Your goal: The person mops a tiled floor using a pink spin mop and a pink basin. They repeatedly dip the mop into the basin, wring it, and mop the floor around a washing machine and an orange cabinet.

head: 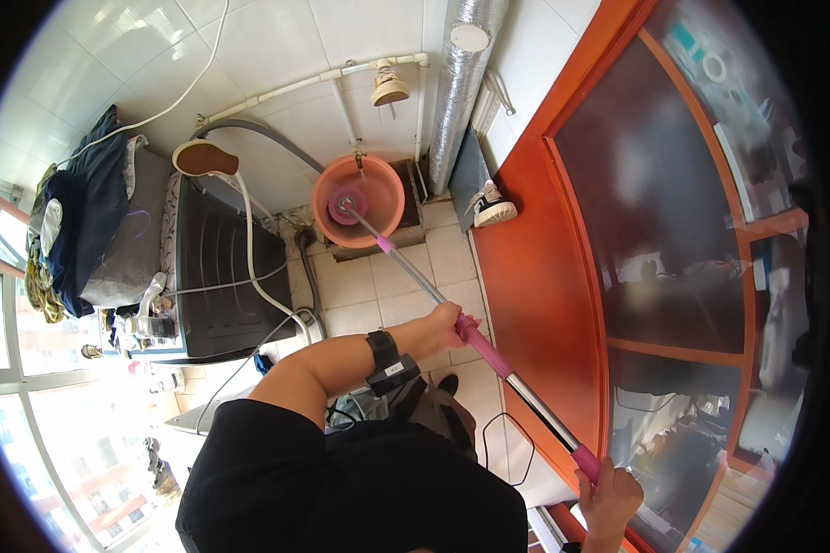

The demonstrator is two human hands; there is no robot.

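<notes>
A spin mop's pole (415, 274), metal with pink grips, slants across the view. My left hand (448, 326) is closed around it at the upper end of the long pink middle grip. Lower right, my right hand (609, 492) grasps the pink end grip. The pole's far end, with a round pink mop head (346, 203), is inside an orange plastic bucket (392, 181). Above the bucket's rim a wall tap (359, 162) points down, and a thin stream of water seems to fall from it. The mop head's underside is hidden.
A black washing machine (228, 269) stands left, piled with clothes (86, 228). Grey hoses and cables (310, 269) run beside it. A foil-wrapped duct (456, 104) rises behind the bucket. Right stands an orange-framed door (532, 276); a shoe (492, 206) is near it. Another shoe (389, 86) hangs at the pipe.
</notes>
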